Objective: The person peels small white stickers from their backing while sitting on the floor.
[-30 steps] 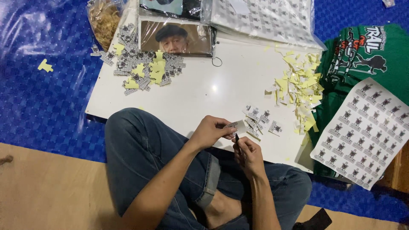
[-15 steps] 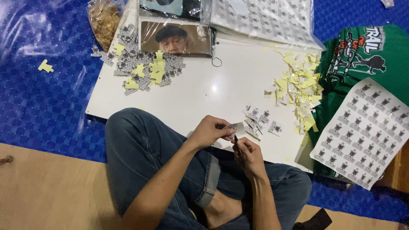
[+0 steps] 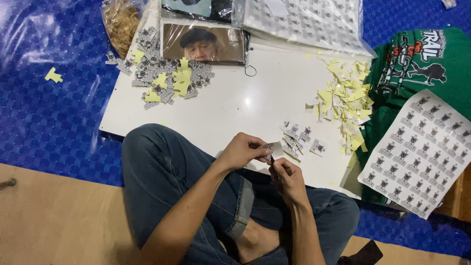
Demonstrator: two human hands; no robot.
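Nothing moved | left hand (image 3: 241, 151), right hand (image 3: 287, 175) pinch one sticker (image 3: 271, 146)

Your left hand (image 3: 241, 151) & right hand (image 3: 287, 177) pinch one small white sticker (image 3: 273, 146) w/ black print, over the white board's near edge. Loose cut stickers (image 3: 299, 137) lie just beyond it; a bigger heap (image 3: 164, 76) sits far left, mixed w/ yellow backing bits. White sticker sheet (image 3: 417, 154) w/ rows of black labels at your right; clear bag of sheets (image 3: 306, 22) top; clear bag of tan stuff (image 3: 120, 22) top left.
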